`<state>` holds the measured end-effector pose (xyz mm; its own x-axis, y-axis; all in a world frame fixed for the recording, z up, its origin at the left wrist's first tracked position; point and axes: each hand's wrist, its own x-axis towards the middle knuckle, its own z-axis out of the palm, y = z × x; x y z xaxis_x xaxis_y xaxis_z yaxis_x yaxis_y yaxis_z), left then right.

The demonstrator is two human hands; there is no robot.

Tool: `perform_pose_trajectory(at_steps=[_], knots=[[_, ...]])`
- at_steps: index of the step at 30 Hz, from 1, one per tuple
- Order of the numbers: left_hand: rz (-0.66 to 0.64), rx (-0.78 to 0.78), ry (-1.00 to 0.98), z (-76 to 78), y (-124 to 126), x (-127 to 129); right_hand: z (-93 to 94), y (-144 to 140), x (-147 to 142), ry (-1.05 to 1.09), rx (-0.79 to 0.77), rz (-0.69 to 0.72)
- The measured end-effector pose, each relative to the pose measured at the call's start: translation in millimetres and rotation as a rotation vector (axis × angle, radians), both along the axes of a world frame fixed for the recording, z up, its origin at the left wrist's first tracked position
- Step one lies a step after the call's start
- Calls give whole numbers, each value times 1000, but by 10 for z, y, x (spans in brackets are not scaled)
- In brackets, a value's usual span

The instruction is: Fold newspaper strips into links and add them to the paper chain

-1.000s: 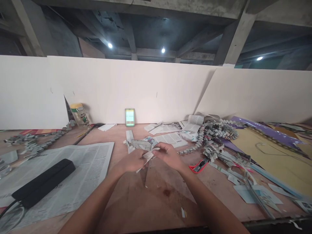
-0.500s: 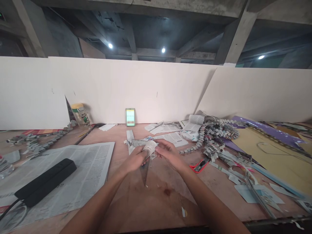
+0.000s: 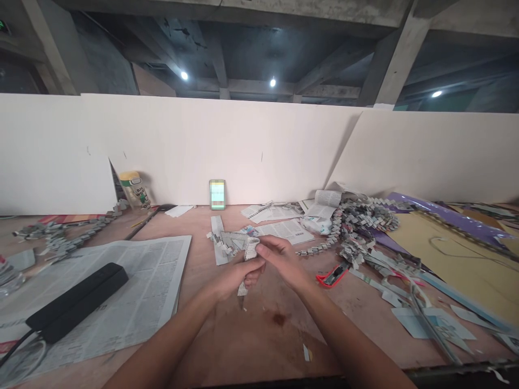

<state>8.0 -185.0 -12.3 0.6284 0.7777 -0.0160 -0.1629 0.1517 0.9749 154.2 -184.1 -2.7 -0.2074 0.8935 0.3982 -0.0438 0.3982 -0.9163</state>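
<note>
A narrow strip of printed newspaper (image 3: 251, 249) is held upright between my two hands over the middle of the table. My left hand (image 3: 243, 272) is closed around its lower part, and the strip's tail sticks out below the fingers. At its upper right edge, my right hand (image 3: 278, 255) pinches the paper between thumb and fingers. Behind the hands lie a clear triangular ruler (image 3: 237, 237) and small folded paper pieces (image 3: 222, 242). The ruler's lower tip shows beneath my left hand; its middle is hidden.
A red utility knife (image 3: 333, 274) lies to the right, beside a heap of folded-paper chains (image 3: 365, 216). On the left, a black power strip (image 3: 77, 302) rests on newspaper sheets (image 3: 150, 292). A phone (image 3: 217, 194) leans on the white board (image 3: 182, 146) at the back.
The paper was curved broadly between my hands; now it is a narrow strip, with its tail hanging below my left hand. Both hands remain in nearly the same place.
</note>
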Motion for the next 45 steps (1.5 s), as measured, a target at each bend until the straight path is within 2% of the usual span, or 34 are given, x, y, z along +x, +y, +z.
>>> perform_pose_trajectory(at_steps=[6,15,32,34,38,40,43,45], knots=[[90,-26,-8,-8,-24,42,10,-29,-32,0,17,-41],[28,-85,-40,6,-55,59,-43,-1,-36,47,-32,-30],[-41,-112,-66,0,-59,43,-26,-26,-44,1,-36,-111],[-20,-34,10,44,-57,-2,-19,-30,-32,10,-76,-82],[55,286,262,202,-12,-143,14,-22,3,27,-61,-95],[196,403,254,278,13,-197,28,-14,12,24,-7,-144],[432,492,193,349,16,-220,27,-9,5,-18,24,-168],[498,529,212,369,-4,-206,13,-10,-4,-37,45,-171]])
